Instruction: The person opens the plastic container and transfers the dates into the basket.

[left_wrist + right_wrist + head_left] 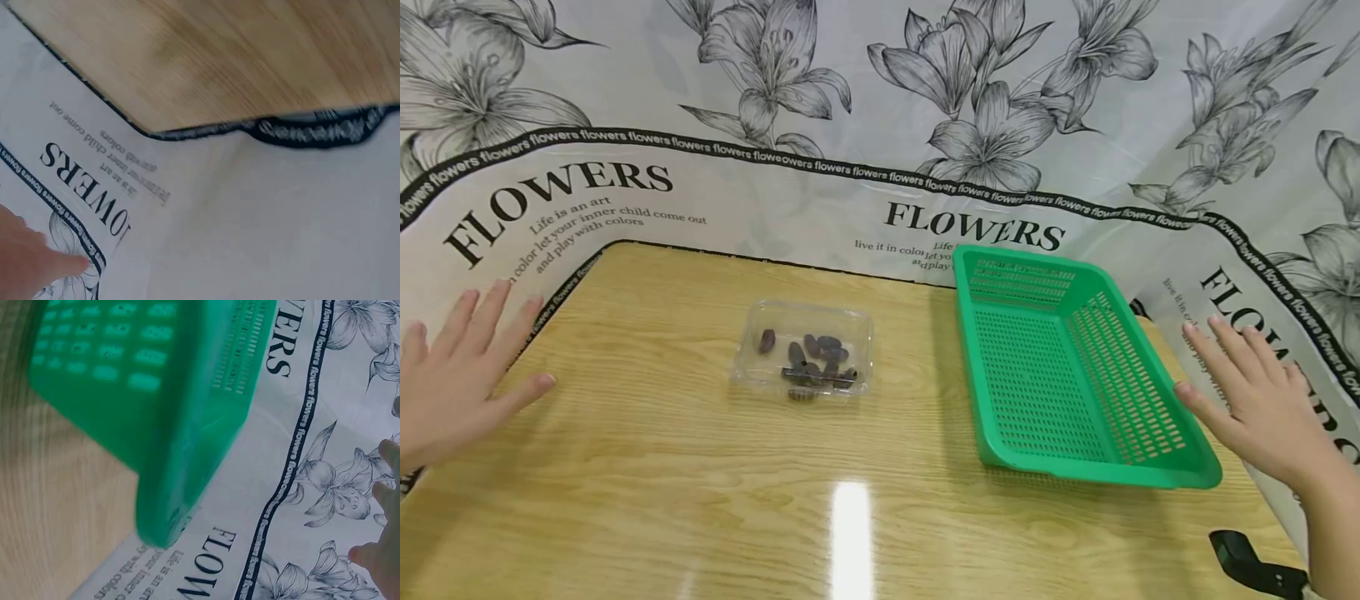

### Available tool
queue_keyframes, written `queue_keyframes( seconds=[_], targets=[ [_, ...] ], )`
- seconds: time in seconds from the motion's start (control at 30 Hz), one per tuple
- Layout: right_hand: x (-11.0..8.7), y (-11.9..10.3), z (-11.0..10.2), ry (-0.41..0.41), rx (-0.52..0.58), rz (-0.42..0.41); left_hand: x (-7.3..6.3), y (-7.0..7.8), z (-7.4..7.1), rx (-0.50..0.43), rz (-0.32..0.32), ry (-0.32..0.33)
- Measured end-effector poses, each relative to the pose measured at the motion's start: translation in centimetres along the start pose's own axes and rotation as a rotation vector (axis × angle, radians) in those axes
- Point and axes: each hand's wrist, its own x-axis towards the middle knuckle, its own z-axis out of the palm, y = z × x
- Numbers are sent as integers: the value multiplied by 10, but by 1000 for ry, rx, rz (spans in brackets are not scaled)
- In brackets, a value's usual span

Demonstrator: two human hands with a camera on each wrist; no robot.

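A clear plastic box (747,360) stands left of the middle of the table, with several small dark oval fruits (796,353) inside. To its right lies a green plastic basket (973,400) with slotted walls, its inside showing bare mesh. My left hand (463,375) is spread with straight fingers over the table's left edge, holding nothing; part of that hand (31,259) shows in the left wrist view. My right hand (1262,400) hovers spread beside the basket's right rim, also holding nothing. Its fingertips show at the right edge of the right wrist view.
The wooden table (662,467) bears a bright light reflection near its front. A white cloth (790,200) printed with flowers and lettering hangs behind and along both sides. A black strap-like piece (1255,567) sits by my right wrist.
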Motion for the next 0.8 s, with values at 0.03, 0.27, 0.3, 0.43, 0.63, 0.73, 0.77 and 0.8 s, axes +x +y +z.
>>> queue_keyframes(
  seconds=[0.03,0.27,0.3,0.43,0.63,0.73,0.77,0.8],
  targets=[
    [2,-1,-1,16,8,-20,2,1,0,-99,-1,2],
    [25,-21,-12,112,126,-117,13,19,6,-776,-138,-210],
    [28,-27,-13,110,138,-110,15,22,9,-829,-158,-241],
    [45,-51,-17,126,194,-149,24,36,22,-1085,-169,-325],
    [76,-90,-17,128,253,-277,36,71,39,-1325,-220,-454],
    [92,-110,-15,113,282,-377,42,86,45,-1372,-274,-500],
    [97,-116,-15,116,289,-414,44,91,47,-1389,-295,-510],
    [102,-122,-14,122,298,-448,45,95,49,-1408,-310,-516]
  ],
)
